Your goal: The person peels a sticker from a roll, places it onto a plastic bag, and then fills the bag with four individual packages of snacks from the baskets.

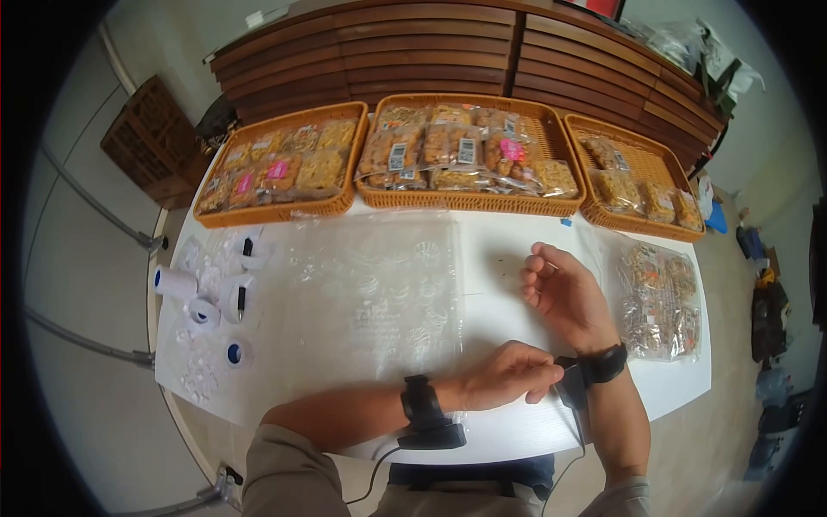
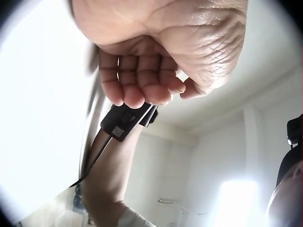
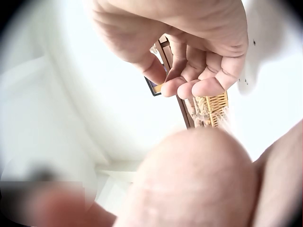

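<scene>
My left hand [image 1: 508, 375] reaches across to the right wrist, its fingers loosely curled. Its fingertips are right at the black camera box [image 2: 125, 122] strapped there; in the left wrist view they overlap that box. Raised above the right side of the table, my right hand [image 1: 564, 297] has its palm turned in and its fingers loosely bent. Nothing shows between the right fingers [image 3: 208, 87]. A large blurred part of the left hand [image 3: 199, 175] fills the lower middle of the right wrist view. Left of both hands, a large clear plastic bag [image 1: 370, 293] lies flat.
Three wicker trays, left [image 1: 276, 213], middle [image 1: 482, 203] and right [image 1: 642, 226], line the table's back edge with packaged snacks. A clear bag of packs [image 1: 659, 302] lies at right. Label rolls [image 1: 177, 283], crumpled paper [image 1: 198, 370] and black pens [image 1: 241, 302] lie at left.
</scene>
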Demonstrator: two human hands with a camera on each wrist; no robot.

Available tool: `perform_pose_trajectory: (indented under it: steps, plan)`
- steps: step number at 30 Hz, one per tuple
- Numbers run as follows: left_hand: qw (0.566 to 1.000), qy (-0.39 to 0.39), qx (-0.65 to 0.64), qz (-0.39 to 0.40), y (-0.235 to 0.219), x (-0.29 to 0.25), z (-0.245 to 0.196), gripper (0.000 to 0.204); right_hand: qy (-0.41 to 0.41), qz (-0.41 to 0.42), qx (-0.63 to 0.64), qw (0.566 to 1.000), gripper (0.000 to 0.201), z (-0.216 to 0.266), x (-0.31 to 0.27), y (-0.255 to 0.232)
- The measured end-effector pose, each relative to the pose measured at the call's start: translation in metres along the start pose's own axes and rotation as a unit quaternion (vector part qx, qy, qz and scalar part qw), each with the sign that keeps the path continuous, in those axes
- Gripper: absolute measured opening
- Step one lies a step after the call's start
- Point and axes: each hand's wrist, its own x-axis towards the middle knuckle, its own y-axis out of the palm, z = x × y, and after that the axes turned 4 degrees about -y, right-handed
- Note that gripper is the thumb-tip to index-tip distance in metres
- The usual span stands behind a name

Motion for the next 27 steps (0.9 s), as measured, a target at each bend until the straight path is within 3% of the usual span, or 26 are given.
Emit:
perform_pose_trajectory:
  steps: [13, 16, 27]
  plan:
    - [0.999, 0.017, -0.049, -0.006, 0.003, -0.002, 0.0, 0.037, -0.075, 0.006, -0.026, 0.997, 0.015, -0.013, 0.015, -0.02]
    - [1.0, 0.005, -0.006, -0.009, 0.001, -0.003, -0.001, 0.037, -0.117, 0.017, -0.058, 0.991, 0.015, -0.018, 0.021, -0.026]
    - [1.0, 0.012, -0.013, -0.016, 0.002, -0.002, 0.002, 0.035, -0.194, -0.047, -0.125, 0.972, 0.014, -0.02, 0.03, -0.033]
